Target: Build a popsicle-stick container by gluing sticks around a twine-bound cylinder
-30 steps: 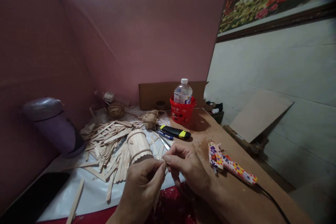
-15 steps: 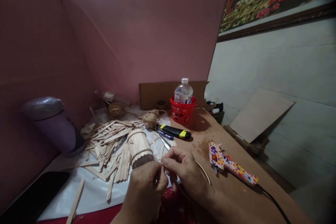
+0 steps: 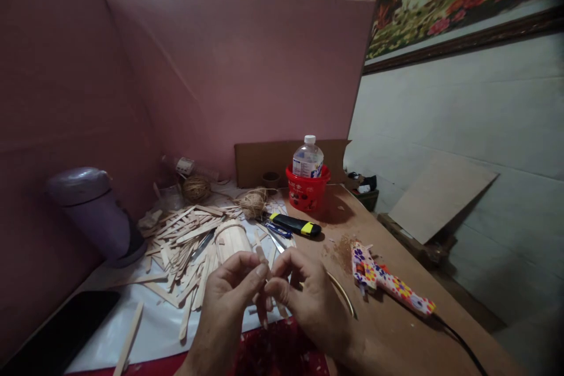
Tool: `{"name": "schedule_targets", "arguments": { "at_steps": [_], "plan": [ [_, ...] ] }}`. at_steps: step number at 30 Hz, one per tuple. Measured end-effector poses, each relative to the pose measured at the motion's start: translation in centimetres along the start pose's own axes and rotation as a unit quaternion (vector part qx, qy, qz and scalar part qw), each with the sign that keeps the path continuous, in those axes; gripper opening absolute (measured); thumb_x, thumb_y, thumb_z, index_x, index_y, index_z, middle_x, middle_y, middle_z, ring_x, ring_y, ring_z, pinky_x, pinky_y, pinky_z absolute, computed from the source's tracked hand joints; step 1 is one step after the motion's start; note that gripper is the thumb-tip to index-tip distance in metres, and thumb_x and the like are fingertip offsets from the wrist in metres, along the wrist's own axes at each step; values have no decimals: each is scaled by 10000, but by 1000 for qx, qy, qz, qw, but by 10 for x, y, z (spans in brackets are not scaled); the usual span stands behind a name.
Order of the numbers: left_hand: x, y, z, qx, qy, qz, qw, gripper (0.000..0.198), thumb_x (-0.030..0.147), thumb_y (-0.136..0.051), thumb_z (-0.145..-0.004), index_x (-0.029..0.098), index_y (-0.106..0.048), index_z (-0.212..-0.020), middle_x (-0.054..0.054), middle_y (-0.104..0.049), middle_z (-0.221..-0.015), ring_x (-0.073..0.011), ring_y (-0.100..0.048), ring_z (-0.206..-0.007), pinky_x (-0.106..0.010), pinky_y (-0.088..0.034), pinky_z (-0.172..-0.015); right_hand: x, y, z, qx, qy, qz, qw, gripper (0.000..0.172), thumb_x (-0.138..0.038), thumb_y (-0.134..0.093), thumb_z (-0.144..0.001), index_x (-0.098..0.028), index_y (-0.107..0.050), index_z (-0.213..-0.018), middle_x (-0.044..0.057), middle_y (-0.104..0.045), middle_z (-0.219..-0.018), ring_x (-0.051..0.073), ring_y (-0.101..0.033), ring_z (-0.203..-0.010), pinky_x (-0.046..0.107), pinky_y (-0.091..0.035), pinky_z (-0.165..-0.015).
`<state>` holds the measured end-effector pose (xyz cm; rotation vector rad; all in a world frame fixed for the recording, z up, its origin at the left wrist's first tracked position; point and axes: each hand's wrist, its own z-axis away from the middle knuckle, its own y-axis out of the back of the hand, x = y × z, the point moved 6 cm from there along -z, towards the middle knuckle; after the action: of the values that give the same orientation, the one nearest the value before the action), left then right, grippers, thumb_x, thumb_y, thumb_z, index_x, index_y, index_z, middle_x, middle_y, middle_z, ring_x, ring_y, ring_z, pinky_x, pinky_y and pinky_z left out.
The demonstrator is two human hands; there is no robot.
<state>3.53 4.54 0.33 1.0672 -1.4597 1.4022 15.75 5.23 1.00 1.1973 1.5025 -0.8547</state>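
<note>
- Both hands have risen: left hand (image 3: 229,296) and right hand (image 3: 308,302) pinch one craft stick (image 3: 261,257) between fingertips, at 6 o'clock on the bench (image 3: 352,223).
- Two twine balls (image 3: 195,188) at 12 o'clock; one glue gun (image 3: 388,282) at 3 o'clock.

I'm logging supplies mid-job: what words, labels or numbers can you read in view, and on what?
No text can be read.
Water bottle label: blue and white print, too blurred.
Red bucket: pale print on its wall, too small.
Small bottle lying at the back: label too blurred.
Wooden stick pinched by left hand and right hand: no print visible.
</note>
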Motion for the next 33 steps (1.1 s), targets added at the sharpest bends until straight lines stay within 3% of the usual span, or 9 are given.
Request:
{"name": "schedule_targets", "arguments": {
  "at_steps": [4,8,12,21,25,29,33],
  "plan": [
    [5,4,0,13,-18,-17,1000,227,349,-738,-729,145,-646,-769,41,-559,-569,-29,-405,-373,-133,-284,-325,-6,-6,5,-28,32,79,996,260,-352,-525,-909,-183,-527,-712,-34,-511,-580,91,-445,-507,222,-341,-485],
    [15,4,2,35,-79,-66,994,318,355,-733,-731,168,-651,-975,33,-586,-615,-56,-465,-410,-150,-343,-352,-9,-4,5,-7,65,137,988,213,-241,-511,-874,-189,-498,-668,-53,-454,-551,85,-401,-491,223,-316,-478],
    [16,4,1,12,-78,-116,990,294,364,-704,-755,157,-653,-958,38,-545,-576,-61,-439,-428,-139,-309,-328,-9,-5,4,-12,62,154,986,204,-218,-479,-864,-191,-489,-662,-51,-442,-558,90,-405,-502,225,-327,-486],
    [17,4,2,-57,-100,-199,973,191,316,-581,-848,165,-599,-965,25,-586,-601,-119,-568,-495,-218,-490,-428,-12,-5,5,-12,107,173,979,208,-177,-491,-836,-178,-518,-630,-55,-436,-544,76,-368,-492,214,-307,-474],
    [14,5,4,-24,-135,-231,963,125,269,-567,-839,174,-599,-912,24,-607,-595,-114,-571,-477,-223,-497,-454,-14,-7,6,-10,121,162,979,222,-199,-492,-835,-184,-498,-614,-52,-447,-525,75,-387,-466,211,-314,-459],
    [14,9,7,49,-187,-274,942,95,218,-580,-791,177,-631,-859,29,-588,-591,-101,-538,-455,-197,-442,-410,-13,-10,8,-5,115,167,979,208,-186,-499,-810,-191,-477,-603,-54,-437,-519,75,-384,-459,209,-302,-449],
    [10,13,7,86,-163,-228,956,53,202,-581,-760,177,-611,-796,54,-555,-500,-94,-502,-383,-192,-408,-367,-8,-12,8,3,95,173,980,197,-179,-512,-782,-190,-467,-590,-58,-418,-512,75,-370,-460,213,-290,-457]
  ]
}}
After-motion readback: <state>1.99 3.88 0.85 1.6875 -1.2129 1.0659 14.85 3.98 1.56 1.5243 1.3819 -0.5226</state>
